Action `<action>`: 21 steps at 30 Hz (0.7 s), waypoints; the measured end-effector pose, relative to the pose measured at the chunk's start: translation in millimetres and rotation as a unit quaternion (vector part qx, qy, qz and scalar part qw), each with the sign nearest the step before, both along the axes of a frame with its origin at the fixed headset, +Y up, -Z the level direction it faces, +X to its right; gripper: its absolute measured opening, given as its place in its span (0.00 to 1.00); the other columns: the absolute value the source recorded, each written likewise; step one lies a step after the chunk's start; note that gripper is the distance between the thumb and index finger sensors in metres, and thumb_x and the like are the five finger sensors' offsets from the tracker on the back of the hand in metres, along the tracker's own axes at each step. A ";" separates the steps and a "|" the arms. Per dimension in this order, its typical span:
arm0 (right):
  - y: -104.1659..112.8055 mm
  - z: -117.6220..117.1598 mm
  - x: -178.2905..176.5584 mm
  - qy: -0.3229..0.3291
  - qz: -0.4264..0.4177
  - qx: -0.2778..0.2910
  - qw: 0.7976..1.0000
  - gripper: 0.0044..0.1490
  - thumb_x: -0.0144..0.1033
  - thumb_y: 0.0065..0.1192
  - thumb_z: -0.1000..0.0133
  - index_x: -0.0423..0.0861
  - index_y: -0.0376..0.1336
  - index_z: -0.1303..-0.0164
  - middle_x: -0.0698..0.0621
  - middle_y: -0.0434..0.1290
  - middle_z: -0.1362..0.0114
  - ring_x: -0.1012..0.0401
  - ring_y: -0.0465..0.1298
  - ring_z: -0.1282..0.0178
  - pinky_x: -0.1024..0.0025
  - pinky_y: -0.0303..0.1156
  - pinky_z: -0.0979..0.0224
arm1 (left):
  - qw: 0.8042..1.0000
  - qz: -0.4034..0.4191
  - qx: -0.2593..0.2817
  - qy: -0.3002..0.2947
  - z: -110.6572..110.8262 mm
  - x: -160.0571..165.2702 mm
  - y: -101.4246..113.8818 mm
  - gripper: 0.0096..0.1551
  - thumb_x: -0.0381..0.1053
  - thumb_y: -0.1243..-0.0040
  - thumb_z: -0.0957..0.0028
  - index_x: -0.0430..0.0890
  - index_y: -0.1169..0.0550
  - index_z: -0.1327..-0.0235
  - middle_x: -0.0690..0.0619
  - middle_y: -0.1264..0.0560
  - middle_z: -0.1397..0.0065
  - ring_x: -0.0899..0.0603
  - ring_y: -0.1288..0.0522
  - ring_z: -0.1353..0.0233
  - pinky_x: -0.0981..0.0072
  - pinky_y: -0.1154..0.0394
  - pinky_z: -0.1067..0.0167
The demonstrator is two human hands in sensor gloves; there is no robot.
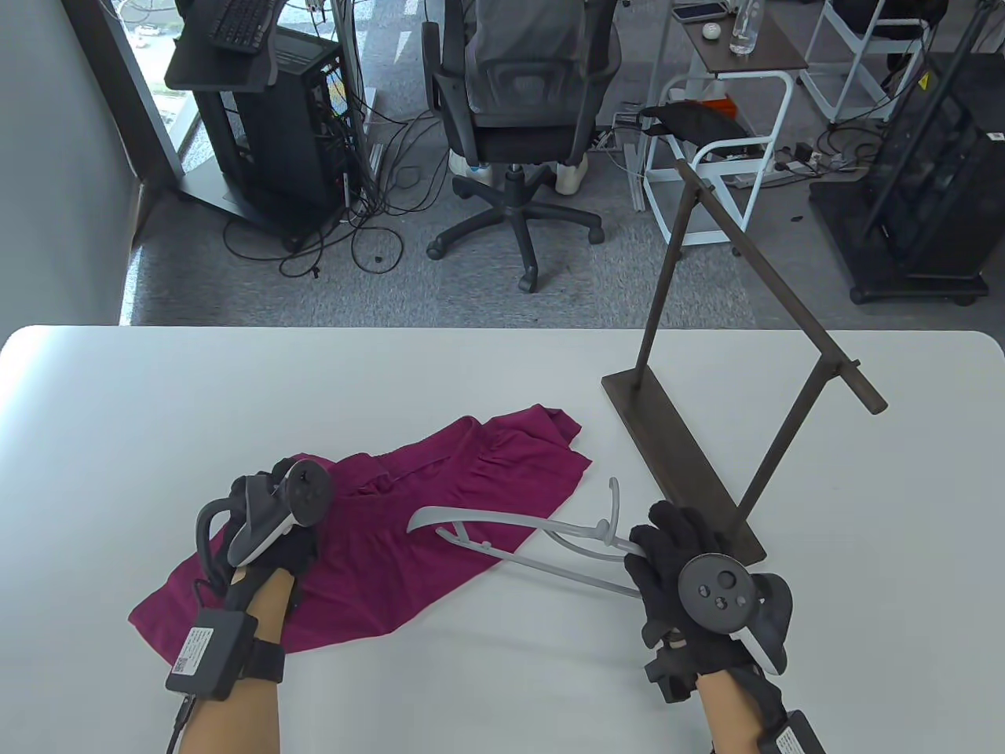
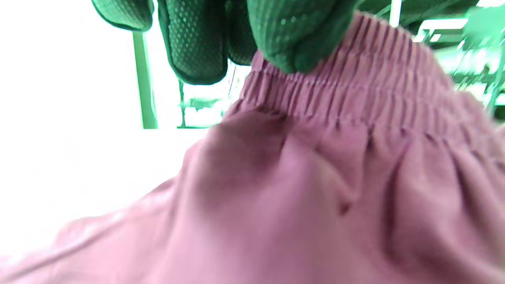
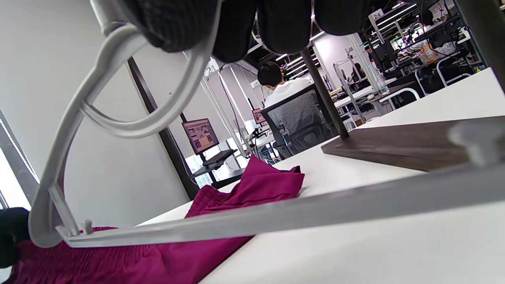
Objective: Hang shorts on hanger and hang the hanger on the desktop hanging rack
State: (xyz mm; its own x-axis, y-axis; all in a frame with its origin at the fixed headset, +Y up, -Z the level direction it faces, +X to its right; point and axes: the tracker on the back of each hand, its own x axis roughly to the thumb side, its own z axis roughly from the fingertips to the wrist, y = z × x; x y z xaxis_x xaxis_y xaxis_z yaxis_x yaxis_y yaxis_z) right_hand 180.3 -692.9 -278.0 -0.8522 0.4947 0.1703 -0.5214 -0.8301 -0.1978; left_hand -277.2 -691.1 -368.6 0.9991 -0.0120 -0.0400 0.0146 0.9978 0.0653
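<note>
Magenta shorts (image 1: 408, 534) lie spread on the white table (image 1: 502, 369). My left hand (image 1: 283, 491) pinches their ribbed waistband (image 2: 347, 79), lifting it a little; the thumb (image 2: 300, 39) presses on the elastic. My right hand (image 1: 667, 561) grips the grey plastic hanger (image 1: 518, 542) near its hook end and holds it tilted, with the far end lying over the shorts (image 3: 244, 185). The hanger (image 3: 236, 221) fills the right wrist view, my fingers (image 3: 284, 23) curled over its top. The dark wooden rack (image 1: 707, 440) stands at the right with nothing on its bar.
The rack's flat base (image 1: 675, 463) lies just beyond my right hand. Past the table's far edge are an office chair (image 1: 518, 133), a computer stand (image 1: 259, 118) and a white side table (image 1: 730, 118). A person sits at a far desk (image 3: 284, 85).
</note>
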 end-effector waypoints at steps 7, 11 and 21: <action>11.3 10.6 8.4 0.011 -0.026 0.027 0.999 0.31 0.45 0.60 0.48 0.49 0.64 0.34 0.42 0.59 0.18 0.38 0.57 0.21 0.28 0.53 0.25 | 0.986 0.048 0.152 -0.038 72.1 29.4 17.9 0.23 0.45 0.34 0.56 0.58 0.23 0.47 0.51 0.32 0.27 0.42 0.23 0.33 0.39 0.36 0.29; 24.1 10.2 7.6 0.017 -0.022 0.043 0.999 0.31 0.45 0.60 0.48 0.50 0.64 0.34 0.42 0.59 0.18 0.38 0.57 0.21 0.27 0.53 0.25 | 0.981 0.012 0.183 -0.062 94.3 43.8 9.9 0.23 0.45 0.34 0.57 0.59 0.23 0.48 0.52 0.31 0.27 0.43 0.23 0.33 0.39 0.37 0.29; 69.7 -12.0 -47.7 0.069 0.082 0.089 0.990 0.31 0.44 0.61 0.49 0.51 0.65 0.35 0.43 0.59 0.18 0.39 0.56 0.20 0.27 0.51 0.24 | 0.977 -0.015 0.185 -0.105 101.6 51.2 4.5 0.22 0.46 0.34 0.57 0.60 0.23 0.48 0.53 0.31 0.27 0.43 0.24 0.32 0.39 0.39 0.27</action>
